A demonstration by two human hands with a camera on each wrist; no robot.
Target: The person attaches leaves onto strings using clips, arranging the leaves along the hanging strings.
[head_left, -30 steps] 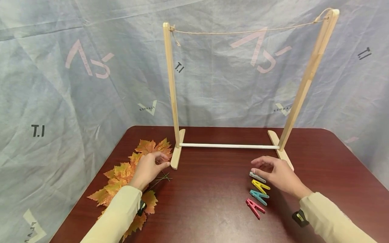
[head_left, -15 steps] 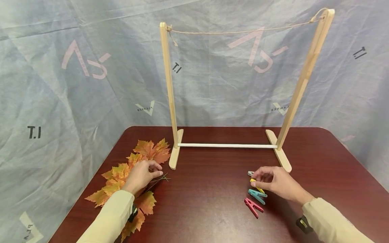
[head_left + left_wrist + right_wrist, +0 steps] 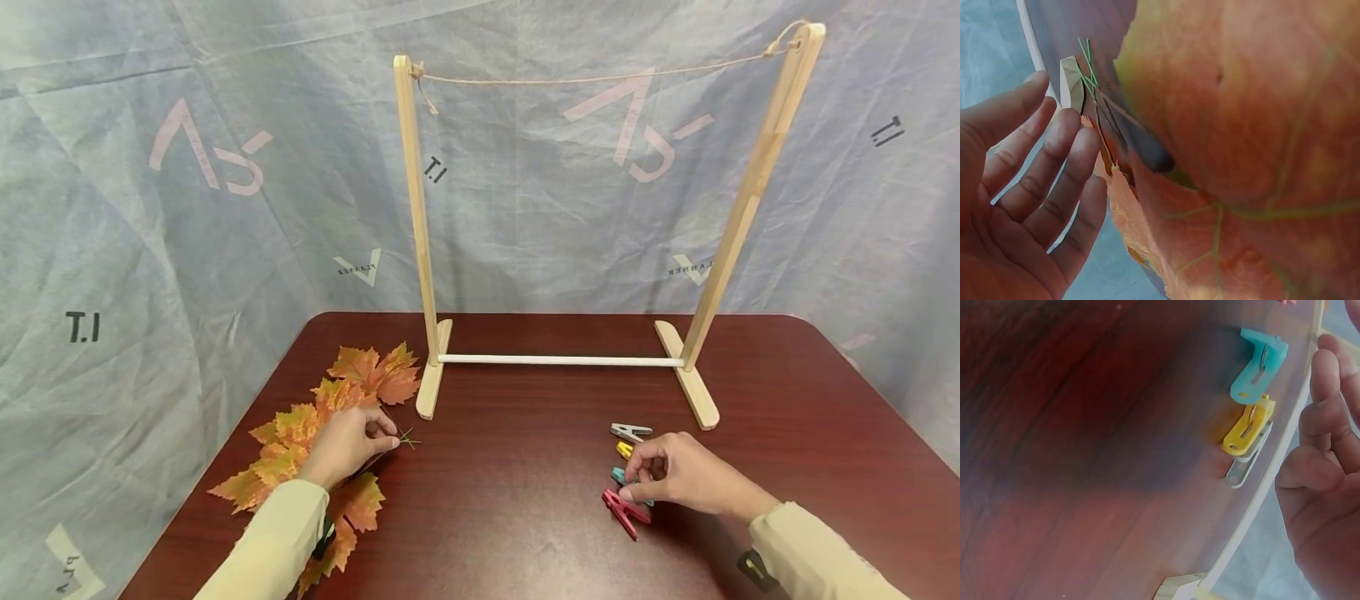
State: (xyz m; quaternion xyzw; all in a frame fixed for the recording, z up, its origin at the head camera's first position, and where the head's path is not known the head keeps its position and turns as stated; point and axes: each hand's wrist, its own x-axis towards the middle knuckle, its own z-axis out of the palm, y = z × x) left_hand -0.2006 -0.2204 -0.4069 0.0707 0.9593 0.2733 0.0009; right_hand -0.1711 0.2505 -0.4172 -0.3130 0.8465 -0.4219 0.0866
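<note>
My left hand [image 3: 348, 442] hovers over a row of orange-yellow artificial maple leaves [image 3: 296, 429], fingers loosely bent and holding nothing. Thin green stems [image 3: 1088, 72] lie just beyond its fingertips. On the right, a column of plastic clothespins lies on the table: grey clothespin [image 3: 630, 431], yellow clothespin [image 3: 1249, 430], teal clothespin [image 3: 1260, 365] and red-pink clothespin [image 3: 624, 511]. Above the lower ones is my right hand [image 3: 686, 475], nothing in its grip, thumb near the red-pink clothespin. It partly covers the yellow and teal clothespins in the head view.
Behind the hands stands a wooden frame with a left post [image 3: 417, 208], a right post [image 3: 753, 192] and a white crossbar [image 3: 558, 360]. A thin string [image 3: 592, 79] is tied between the post tops. The dark red table [image 3: 517, 500] ends at a grey printed cloth [image 3: 517, 208].
My right hand has moved down the column, from above the grey clothespin to near the red-pink one. The left hand has shifted slightly left and nearer me. The clothespins stay on the table.
</note>
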